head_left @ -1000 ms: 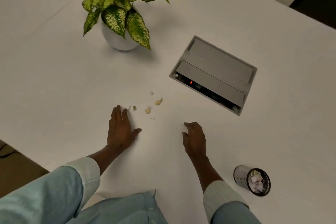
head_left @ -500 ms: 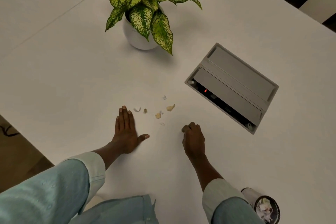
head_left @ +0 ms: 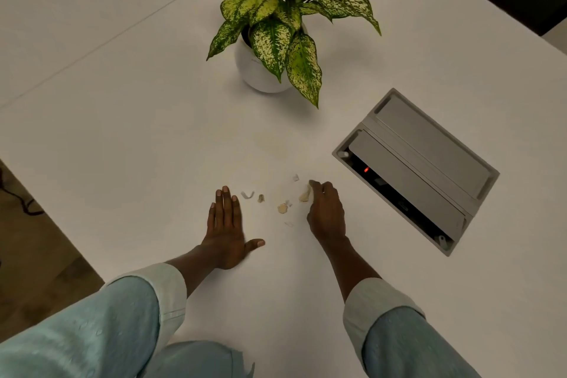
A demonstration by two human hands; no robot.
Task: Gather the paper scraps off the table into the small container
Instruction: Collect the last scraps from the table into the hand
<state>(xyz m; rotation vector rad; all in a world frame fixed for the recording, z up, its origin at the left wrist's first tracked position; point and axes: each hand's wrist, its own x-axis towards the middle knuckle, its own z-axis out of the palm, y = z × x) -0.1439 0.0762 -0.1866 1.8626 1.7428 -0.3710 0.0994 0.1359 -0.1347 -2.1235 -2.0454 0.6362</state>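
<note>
Sleeves (head_left: 147,298): pale blue cuffs at the near edge of the view, one forearm reaching out from each.
Left hand (head_left: 225,224): laid flat, palm down on the table (head_left: 122,138), fingers straight and together, thumb spread out to the side; it holds nothing and lies just beside the left end of the scraps.
Right hand (head_left: 325,212): fingers curled downward, their tips touching a tan scrap (head_left: 304,196) at the right end of the scatter; whether the scrap is pinched or only pushed cannot be told.
Paper scraps: a loose group on the table between the two hands, comprising a curled white sliver (head_left: 247,194), a small tan bit (head_left: 260,198), a rounder tan piece (head_left: 282,208), a faint white fleck (head_left: 288,224) nearer the person and a small white piece (head_left: 295,177) farthest out.
Step in hand: judged to be collection of the scraps, with the right hand starting at the right-hand piece.
Next move: probably drawing the pieces together, or lifting them one at a time; such light bits need a fine pinch.
Small container: out of view, so its position cannot be given.
Cable box (head_left: 420,169): grey hinged hatch set into the table, right of the right hand, with a red light showing inside.
Potted plant (head_left: 270,40): white pot with speckled leaves, well beyond the scraps.
</note>
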